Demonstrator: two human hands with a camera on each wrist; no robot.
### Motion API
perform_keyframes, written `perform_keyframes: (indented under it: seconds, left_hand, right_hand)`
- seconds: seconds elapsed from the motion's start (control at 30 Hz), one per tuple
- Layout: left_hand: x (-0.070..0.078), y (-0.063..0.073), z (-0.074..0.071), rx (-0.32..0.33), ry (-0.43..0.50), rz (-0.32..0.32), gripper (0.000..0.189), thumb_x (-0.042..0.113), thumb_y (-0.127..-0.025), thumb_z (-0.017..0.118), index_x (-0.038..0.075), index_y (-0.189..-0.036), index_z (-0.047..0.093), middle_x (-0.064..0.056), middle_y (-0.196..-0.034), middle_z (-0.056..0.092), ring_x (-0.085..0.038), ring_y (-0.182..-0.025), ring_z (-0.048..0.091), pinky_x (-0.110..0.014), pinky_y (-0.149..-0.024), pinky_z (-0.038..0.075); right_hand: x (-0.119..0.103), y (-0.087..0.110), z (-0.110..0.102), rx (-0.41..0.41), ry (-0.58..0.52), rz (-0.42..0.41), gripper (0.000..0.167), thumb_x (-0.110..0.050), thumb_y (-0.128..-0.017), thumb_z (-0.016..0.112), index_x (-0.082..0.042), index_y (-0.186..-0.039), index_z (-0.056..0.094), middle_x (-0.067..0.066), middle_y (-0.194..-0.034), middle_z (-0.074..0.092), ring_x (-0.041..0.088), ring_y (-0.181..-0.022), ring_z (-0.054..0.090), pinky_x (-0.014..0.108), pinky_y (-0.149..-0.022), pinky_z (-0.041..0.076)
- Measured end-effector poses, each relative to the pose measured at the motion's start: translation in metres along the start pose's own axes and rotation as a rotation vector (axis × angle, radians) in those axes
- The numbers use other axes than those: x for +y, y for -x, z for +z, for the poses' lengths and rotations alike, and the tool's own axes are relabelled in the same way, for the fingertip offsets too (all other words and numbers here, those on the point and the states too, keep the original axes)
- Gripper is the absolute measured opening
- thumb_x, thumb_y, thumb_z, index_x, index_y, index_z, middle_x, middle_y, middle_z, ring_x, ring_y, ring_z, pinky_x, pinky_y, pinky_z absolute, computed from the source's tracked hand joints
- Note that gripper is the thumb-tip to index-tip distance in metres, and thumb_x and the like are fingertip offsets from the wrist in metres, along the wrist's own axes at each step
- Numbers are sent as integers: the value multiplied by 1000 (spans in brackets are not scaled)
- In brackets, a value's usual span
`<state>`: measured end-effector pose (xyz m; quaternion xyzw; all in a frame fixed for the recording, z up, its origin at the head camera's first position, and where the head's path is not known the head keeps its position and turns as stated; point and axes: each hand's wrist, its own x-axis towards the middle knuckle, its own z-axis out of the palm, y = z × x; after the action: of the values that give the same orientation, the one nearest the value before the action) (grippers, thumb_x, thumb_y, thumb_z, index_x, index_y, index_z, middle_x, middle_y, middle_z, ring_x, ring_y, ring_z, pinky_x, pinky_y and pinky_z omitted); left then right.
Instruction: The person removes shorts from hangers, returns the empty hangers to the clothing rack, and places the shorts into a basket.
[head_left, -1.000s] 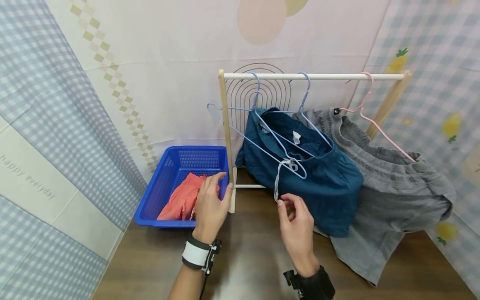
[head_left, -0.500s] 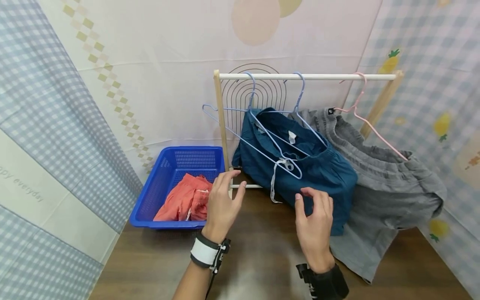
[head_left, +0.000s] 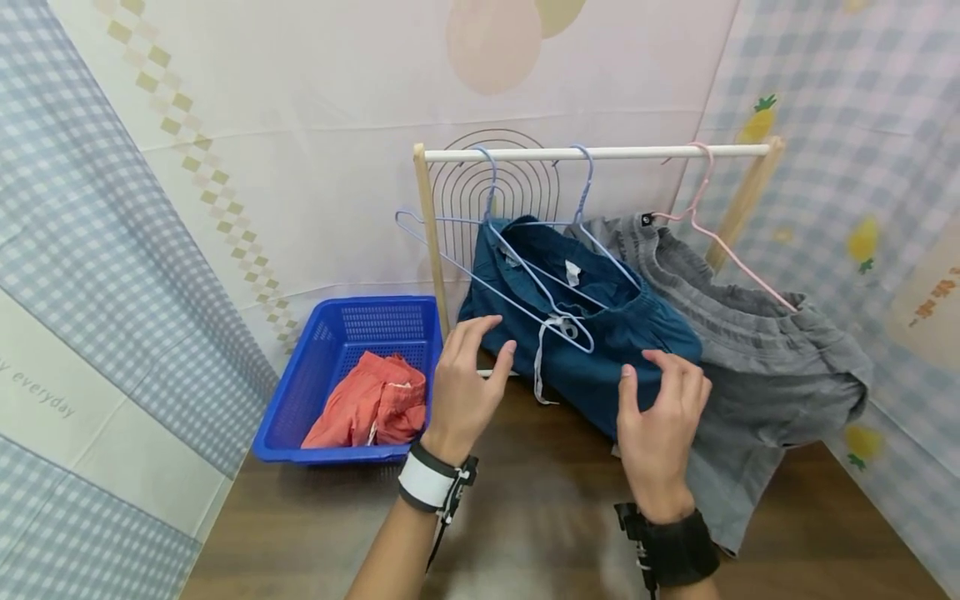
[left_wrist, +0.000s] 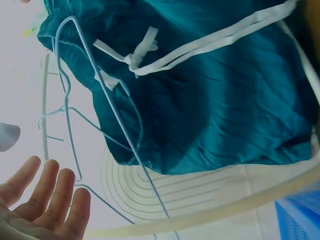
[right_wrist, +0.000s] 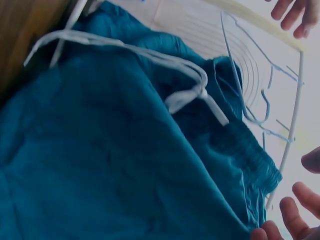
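Note:
Teal shorts [head_left: 577, 383] with a white drawstring [head_left: 538, 362] hang on the rack, a blue hanger [head_left: 585, 187] reaching into their waistband. Another blue hanger [head_left: 491, 196] hangs to its left, its lower end lying across the front of the shorts. My left hand [head_left: 468, 387] is raised before the shorts' left part, fingers spread and holding nothing. Before their right part is my right hand [head_left: 663, 425], thumb and fingers apart with nothing between them. In the right wrist view, fingertips [right_wrist: 287, 205] show beside the waistband; contact is unclear.
Grey shorts [head_left: 787, 383] hang at the right from a pink hanger [head_left: 701, 187]. A white bar [head_left: 637, 153] on wooden posts carries the hangers. Left of the rack, a blue basket [head_left: 337, 456] holds a coral garment [head_left: 367, 400]. A wire arch [head_left: 517, 137] stands behind.
My right hand has let go of the drawstring's end and moved right and up. My left hand has moved right, away from the basket. The view has turned slightly right.

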<state>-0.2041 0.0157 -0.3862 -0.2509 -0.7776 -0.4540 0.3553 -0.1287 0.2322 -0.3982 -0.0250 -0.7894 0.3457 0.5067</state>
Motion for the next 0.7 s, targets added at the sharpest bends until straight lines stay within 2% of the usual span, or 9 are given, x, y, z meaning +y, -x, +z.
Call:
perform_keyframes:
  seconds: [0.1, 0.33, 0.43, 0.53, 0.6, 0.7]
  left_hand:
    - [3, -7, 6, -3, 17, 0, 37, 27, -103, 71, 7, -134, 68, -10, -130, 68, -24, -123, 64, -43, -107, 53]
    - [10, -14, 19, -19, 46, 25, 40, 25, -103, 71, 7, -138, 66, -10, -131, 68, -23, -122, 64, -41, -104, 54]
    - [14, -21, 26, -33, 56, 51, 43, 25, -103, 71, 6, -142, 64, -11, -131, 67, -23, -121, 64, -40, -103, 55]
    - [19, -31, 33, -40, 76, 66, 44, 25, -104, 69, 5, -144, 63, -11, -131, 66, -22, -122, 63, -38, -104, 54]
    - [22, -36, 36, -47, 105, 67, 45, 24, -105, 69, 4, -144, 62, -12, -132, 65, -22, -121, 63, -39, -101, 56]
    - [27, -40, 41, -71, 149, 58, 45, 21, -105, 69, 2, -145, 60, -13, -131, 64, -23, -117, 65, -39, -96, 58]
  right_hand:
    - [3, -6, -2, 20, 22, -1, 29, -9, -100, 73, 6, -124, 66, 29, -124, 54, 47, -116, 45, 55, -99, 34]
    - [10, -13, -4, 20, -8, 9, 26, -6, -99, 73, 5, -121, 67, 28, -127, 53, 45, -121, 44, 54, -101, 34]
    - [13, -17, -5, 36, 4, -9, 26, -6, -99, 72, 7, -121, 66, 29, -132, 52, 45, -129, 43, 54, -112, 32]
    - [16, -21, -7, 37, 18, -10, 31, -7, -100, 71, 8, -126, 63, 29, -140, 50, 44, -141, 39, 53, -124, 25]
    - [18, -24, -8, 32, 17, -5, 35, -8, -100, 70, 8, -130, 61, 29, -143, 50, 44, -146, 37, 52, -127, 22]
    - [21, -25, -9, 19, 10, 21, 41, -10, -102, 69, 6, -138, 57, 28, -146, 50, 42, -145, 40, 51, -125, 28]
